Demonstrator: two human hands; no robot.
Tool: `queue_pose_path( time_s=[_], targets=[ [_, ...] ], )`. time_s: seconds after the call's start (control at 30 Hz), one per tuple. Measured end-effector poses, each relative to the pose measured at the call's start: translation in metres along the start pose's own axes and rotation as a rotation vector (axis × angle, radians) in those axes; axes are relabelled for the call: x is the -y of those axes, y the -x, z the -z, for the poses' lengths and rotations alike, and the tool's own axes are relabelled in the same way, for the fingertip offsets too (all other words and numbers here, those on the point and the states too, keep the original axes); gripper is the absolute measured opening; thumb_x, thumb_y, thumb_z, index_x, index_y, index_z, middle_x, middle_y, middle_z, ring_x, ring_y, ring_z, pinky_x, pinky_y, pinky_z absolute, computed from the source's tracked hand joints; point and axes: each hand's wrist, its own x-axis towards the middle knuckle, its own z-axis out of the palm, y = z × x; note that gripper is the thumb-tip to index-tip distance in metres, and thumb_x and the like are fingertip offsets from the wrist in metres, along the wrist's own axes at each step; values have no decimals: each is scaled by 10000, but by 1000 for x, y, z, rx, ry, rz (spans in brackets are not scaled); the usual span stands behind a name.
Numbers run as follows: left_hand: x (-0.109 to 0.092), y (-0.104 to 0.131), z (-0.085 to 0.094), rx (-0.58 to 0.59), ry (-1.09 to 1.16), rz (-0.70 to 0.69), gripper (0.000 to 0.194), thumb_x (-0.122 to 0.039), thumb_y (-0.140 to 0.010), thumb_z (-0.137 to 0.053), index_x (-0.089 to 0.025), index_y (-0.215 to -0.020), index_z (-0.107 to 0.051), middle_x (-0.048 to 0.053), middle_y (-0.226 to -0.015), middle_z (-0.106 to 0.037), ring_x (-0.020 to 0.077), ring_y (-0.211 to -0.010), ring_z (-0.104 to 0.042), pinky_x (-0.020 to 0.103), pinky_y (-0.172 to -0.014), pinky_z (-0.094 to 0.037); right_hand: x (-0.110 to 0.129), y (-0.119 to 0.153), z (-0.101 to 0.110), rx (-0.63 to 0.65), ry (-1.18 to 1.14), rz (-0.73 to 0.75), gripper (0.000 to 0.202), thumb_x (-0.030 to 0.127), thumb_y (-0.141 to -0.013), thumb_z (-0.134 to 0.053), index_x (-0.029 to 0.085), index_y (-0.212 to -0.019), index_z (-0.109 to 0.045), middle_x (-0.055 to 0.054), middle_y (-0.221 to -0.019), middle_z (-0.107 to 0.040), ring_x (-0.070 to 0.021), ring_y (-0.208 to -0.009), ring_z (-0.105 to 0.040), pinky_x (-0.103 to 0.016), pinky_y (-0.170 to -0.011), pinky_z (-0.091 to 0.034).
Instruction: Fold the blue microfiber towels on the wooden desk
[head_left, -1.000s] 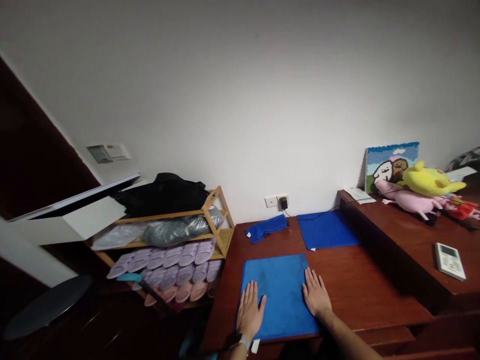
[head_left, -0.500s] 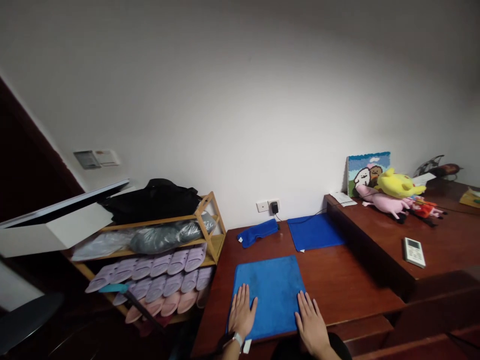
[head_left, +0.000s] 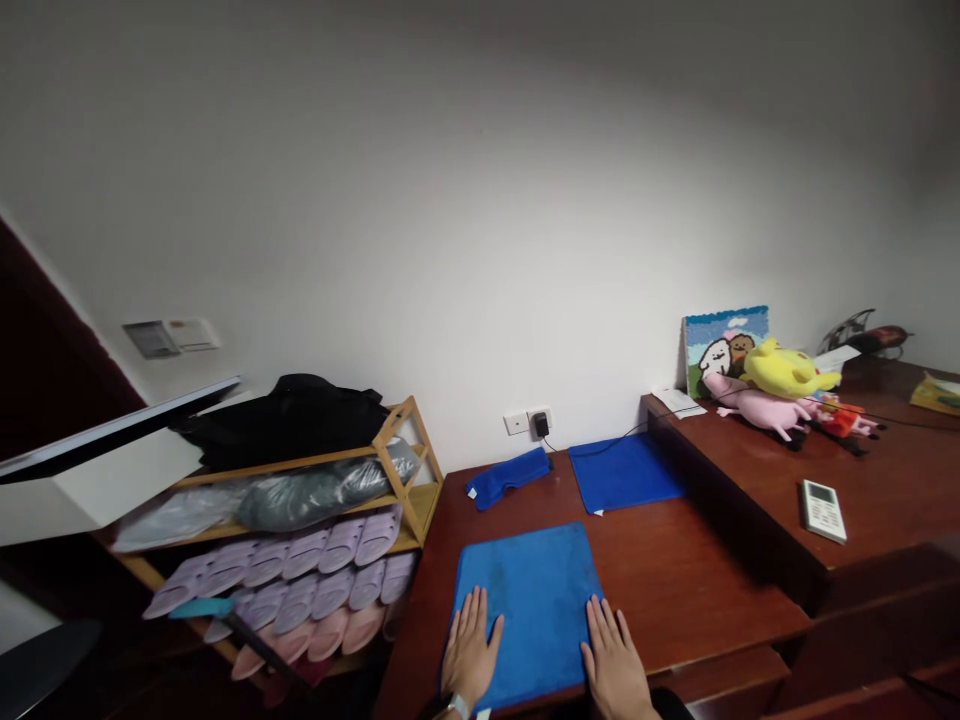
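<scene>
A light blue cloth [head_left: 536, 610] lies spread out on the brown wooden desk [head_left: 690, 570], darker in patches, with a white tag at its near edge. My left hand [head_left: 472, 648] rests flat over the cloth's left side, fingers stretched forward; a watch strap circles that wrist. On the right edge of the cloth lies my right hand [head_left: 616, 655], palm down, fingers extended and slightly apart. Neither hand grips anything. Beyond them, a folded dark blue cloth [head_left: 510, 478] and a flat dark blue cloth [head_left: 624, 474] lie near the wall.
To the left stands a wooden rack [head_left: 412, 490] with purple slippers [head_left: 341, 545], pink slippers and a black bag [head_left: 289, 420]. A plugged black adapter [head_left: 541, 425] has a cable running right. On the raised desk lie plush toys [head_left: 787, 372] and a white remote [head_left: 823, 510].
The camera view has shifted slightly, so the scene sits a little lower and further left. Both hands stay flat at the sides of the light blue cloth.
</scene>
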Motion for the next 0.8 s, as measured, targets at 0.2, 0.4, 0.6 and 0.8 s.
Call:
queue_pose_path(
  time_s=[0.2,0.4,0.6,0.8],
  targets=[
    [28,-15,1,-45,10,17,733,-578,-1017,-316,-146,-1605,-386,107,-1670,-392,278,-1549,-362,508,-1276,-300,29,-20,-4,53,-7,0,607,413,-1040,-316,224,-1615,-354,-39,-1694,-271,-272,-1577,-249,-540,-1295,-223],
    [51,-28,-9,-79,14,11,731,-571,-1003,-331,-158,-1604,-392,97,-1671,-386,288,-1545,-369,525,-1273,-307,17,-58,19,12,-62,75,557,381,-1039,-313,318,-1571,-466,-19,-1621,-472,-250,-1507,-415,-527,-1291,-228],
    [61,-32,-18,-10,59,13,795,-606,-1005,-268,-122,-1635,-290,90,-1701,-294,280,-1568,-312,524,-1290,-280,-36,-162,88,-10,86,-164,616,276,-982,-356,332,-1591,-431,0,-1708,-323,-269,-1575,-264,-516,-1285,-168],
    [62,-31,-12,37,67,8,769,-596,-1006,-295,-154,-1635,-306,68,-1705,-296,287,-1575,-288,528,-1288,-289,-67,-205,94,152,164,-283,599,477,-1045,-269,336,-1621,-349,-16,-1729,-250,-313,-1594,-194,-545,-1271,-134]
  ],
)
